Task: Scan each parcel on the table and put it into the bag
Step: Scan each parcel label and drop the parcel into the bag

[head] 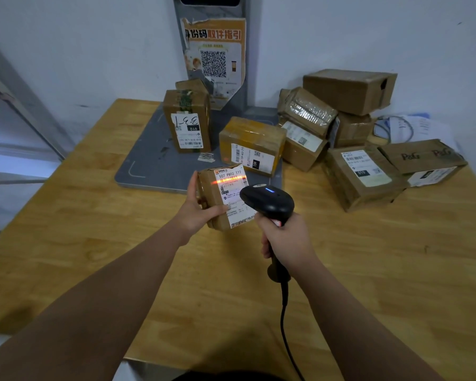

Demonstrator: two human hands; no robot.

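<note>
Head view: the left grip (197, 213) holds a small parcel (227, 193) by its side, thumb up one edge. Its label is tilted towards the scanner (268, 202) so the orange beam crosses the barcode. The right grip (286, 239) is wrapped round the scanner's handle, just right of the parcel. Beyond both grips, other parcels (341, 138) wait on the table (94, 221). No bag is in sight, so its contents cannot be told.
</note>
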